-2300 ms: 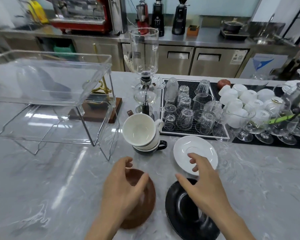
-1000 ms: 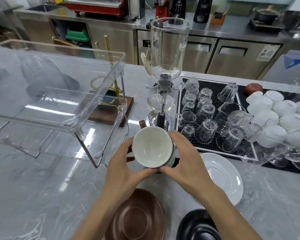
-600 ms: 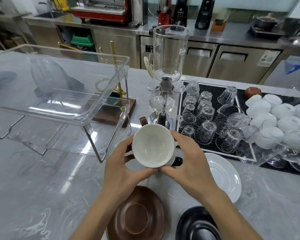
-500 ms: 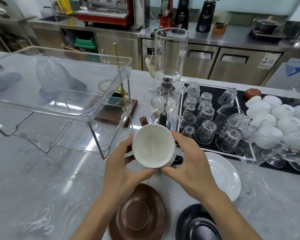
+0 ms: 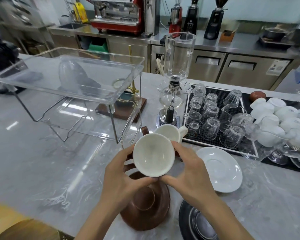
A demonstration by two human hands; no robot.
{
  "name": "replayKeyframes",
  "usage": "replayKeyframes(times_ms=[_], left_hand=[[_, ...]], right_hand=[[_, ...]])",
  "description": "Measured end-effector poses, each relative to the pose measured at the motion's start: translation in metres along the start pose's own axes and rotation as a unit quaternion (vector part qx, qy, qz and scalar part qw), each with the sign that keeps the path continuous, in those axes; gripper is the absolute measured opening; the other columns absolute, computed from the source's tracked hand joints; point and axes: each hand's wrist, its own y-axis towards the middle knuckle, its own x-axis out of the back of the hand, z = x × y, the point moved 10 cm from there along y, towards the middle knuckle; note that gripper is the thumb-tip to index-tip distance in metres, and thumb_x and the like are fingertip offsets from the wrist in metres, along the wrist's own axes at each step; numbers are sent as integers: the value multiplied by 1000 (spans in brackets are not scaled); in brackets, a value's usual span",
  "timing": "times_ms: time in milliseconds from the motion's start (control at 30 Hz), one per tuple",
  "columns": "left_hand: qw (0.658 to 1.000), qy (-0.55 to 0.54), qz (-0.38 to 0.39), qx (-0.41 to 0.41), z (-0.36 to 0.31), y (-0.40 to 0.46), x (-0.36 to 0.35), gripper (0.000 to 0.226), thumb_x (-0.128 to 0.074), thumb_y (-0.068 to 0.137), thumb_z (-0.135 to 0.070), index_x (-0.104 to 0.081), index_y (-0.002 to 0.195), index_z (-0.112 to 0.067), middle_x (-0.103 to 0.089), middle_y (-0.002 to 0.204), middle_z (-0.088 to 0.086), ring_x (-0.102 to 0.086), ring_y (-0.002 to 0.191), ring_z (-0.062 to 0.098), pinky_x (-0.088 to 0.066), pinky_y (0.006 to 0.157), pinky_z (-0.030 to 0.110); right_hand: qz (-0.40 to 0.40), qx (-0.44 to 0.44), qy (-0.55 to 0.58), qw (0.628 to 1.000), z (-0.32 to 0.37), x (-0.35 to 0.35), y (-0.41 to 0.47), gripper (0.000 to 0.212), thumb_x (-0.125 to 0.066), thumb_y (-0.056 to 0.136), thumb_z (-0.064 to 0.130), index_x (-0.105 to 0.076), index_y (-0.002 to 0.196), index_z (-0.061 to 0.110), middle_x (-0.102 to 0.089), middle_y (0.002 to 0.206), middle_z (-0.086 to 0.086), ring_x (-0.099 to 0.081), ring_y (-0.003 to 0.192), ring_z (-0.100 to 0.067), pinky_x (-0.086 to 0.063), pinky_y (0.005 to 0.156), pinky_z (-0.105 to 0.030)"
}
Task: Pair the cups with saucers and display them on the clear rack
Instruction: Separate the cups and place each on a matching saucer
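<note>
My left hand (image 5: 119, 174) and my right hand (image 5: 190, 170) grip a cup (image 5: 152, 156) between them, white inside and brown outside, its brown handle pointing up and left. It hangs above the brown saucer (image 5: 145, 212) on the counter. Just behind it stands a white cup (image 5: 168, 134) with its handle to the right. A white saucer (image 5: 220, 168) lies to the right, and a black saucer (image 5: 194, 222) is at the near right under my right forearm. The clear rack (image 5: 73, 84) stands at the left on a wire frame.
A glass siphon brewer (image 5: 177, 75) rises behind the cups. A black mat (image 5: 215, 142) holds several upturned glasses, with white cups (image 5: 275, 115) and stemmed glasses further right. A wooden base with a brass stand (image 5: 126, 110) sits behind the rack.
Both hands have lifted the brown cup off the stack and drawn it toward me, over the brown saucer. The white cup that was under it now shows behind.
</note>
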Motion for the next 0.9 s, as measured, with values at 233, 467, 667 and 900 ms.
replayKeyframes(times_ms=[233,467,667,900], left_hand=[[999,33,-3,38,24,-30,11,91,-102,38,-39,-65,122,-38,-70,113,-23,-68,103,3,-57,82,21],[996,73,9,49,34,-53,17,88,-98,41,-49,-65,122,-44,-69,112,-27,-64,106,-1,-58,86,35],[991,122,17,44,40,-67,16,81,-95,40,-57,-54,108,-73,-57,114,-46,-56,106,-11,-55,89,31],[989,133,31,55,45,-71,12,83,-89,39,-65,-45,107,-82,-49,113,-55,-51,108,-16,-53,93,32]], right_hand=[[50,-8,6,999,2,-23,-20,82,-85,57,44,-50,131,41,-59,120,26,-50,112,5,-40,92,-13],[93,-24,6,995,-8,-47,-38,80,-86,54,43,-52,127,42,-61,115,24,-49,106,7,-33,86,-1],[134,-42,12,990,-18,-66,-49,78,-81,52,52,-53,124,41,-63,113,24,-52,106,0,-43,89,-16],[152,-46,13,987,-25,-79,-52,82,-82,53,53,-51,128,43,-63,114,25,-55,109,0,-46,94,-28]])
